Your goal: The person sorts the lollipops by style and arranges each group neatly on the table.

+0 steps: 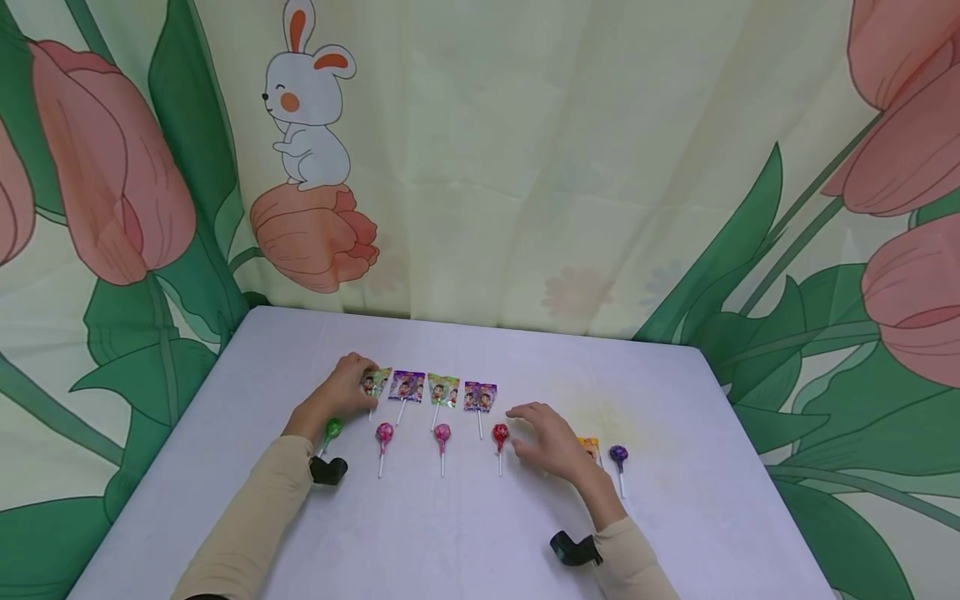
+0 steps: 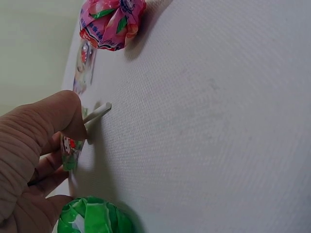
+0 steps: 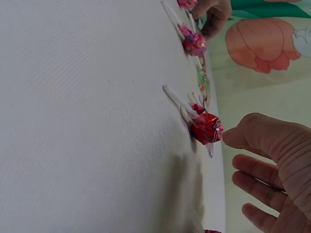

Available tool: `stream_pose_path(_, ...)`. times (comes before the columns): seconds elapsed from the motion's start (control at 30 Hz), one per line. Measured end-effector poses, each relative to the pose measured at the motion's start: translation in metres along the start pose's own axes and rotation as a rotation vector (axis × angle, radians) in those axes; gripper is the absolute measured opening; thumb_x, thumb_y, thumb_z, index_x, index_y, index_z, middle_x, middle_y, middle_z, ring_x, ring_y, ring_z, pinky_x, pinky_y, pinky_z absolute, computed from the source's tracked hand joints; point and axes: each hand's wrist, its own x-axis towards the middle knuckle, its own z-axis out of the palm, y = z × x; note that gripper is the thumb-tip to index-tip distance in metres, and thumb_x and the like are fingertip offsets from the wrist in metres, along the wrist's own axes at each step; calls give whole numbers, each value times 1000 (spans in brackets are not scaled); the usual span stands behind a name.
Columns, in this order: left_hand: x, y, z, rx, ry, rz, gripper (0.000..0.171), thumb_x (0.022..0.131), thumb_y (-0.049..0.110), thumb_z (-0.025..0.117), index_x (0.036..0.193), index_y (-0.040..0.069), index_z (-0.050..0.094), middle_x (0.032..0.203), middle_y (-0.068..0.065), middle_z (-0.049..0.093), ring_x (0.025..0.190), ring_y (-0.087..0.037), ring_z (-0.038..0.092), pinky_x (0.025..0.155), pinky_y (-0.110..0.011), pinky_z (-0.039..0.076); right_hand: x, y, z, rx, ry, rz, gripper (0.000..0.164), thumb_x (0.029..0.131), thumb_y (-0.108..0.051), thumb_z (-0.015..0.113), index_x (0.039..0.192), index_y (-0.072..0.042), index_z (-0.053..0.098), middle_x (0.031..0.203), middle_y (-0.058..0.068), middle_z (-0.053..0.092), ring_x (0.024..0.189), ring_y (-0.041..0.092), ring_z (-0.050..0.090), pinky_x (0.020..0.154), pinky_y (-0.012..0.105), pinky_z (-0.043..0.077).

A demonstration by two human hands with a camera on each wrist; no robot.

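My left hand (image 1: 341,393) pinches a flat green-wrapped lollipop (image 1: 376,382) at the left end of the back row. In the left wrist view its white stick (image 2: 98,111) pokes out past my thumb, and part of the wrapper is hidden by the fingers. A round green lollipop (image 1: 333,428) lies right by the left wrist. My right hand (image 1: 551,440) is held over the table with fingers spread and nothing in them. Its thumb tip is close beside a round red lollipop (image 3: 207,128).
Along the back row lie purple (image 1: 408,386), green (image 1: 443,389) and purple (image 1: 480,396) flat-wrapped lollipops. Two pink lollipops (image 1: 384,433) lie in the front row. Right of my right hand are an orange wrapper (image 1: 589,448) and a round purple lollipop (image 1: 618,454). A white cloth covers the table (image 1: 420,533).
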Motion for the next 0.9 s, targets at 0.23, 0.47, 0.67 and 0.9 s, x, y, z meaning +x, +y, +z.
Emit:
stream_pose_path(0.23,-1,0,0,-3,-1,-2,66,79,14,82,137,-6,55,137,-24,49,127,-39,45,113,-55,40,-7,6,-2,-13,26,-4,42,87,-12,78,128,-7,68,129,8,66,125,29,58,106,52,48)
stream_pose_path(0.47,-1,0,0,-8,2,-2,67,79,13,82,137,-6,55,137,-24,48,129,-40,45,114,-56,39,-14,14,-6,-26,46,37,42,87,-11,78,128,-8,68,129,5,66,107,23,60,87,40,54)
stream_pose_path(0.67,-1,1,0,-4,-5,-10,67,79,14,82,138,-5,55,137,-24,48,128,-39,45,113,-56,40,-20,19,-10,-9,56,62,43,86,-10,79,128,-8,68,130,8,65,122,27,59,103,49,52)
stream_pose_path(0.9,-2,1,0,0,-6,-16,67,79,14,82,138,-5,55,137,-24,48,126,-39,44,113,-56,40,-25,25,-12,-22,77,74,45,83,-8,81,126,-6,69,127,9,66,116,26,60,101,50,52)
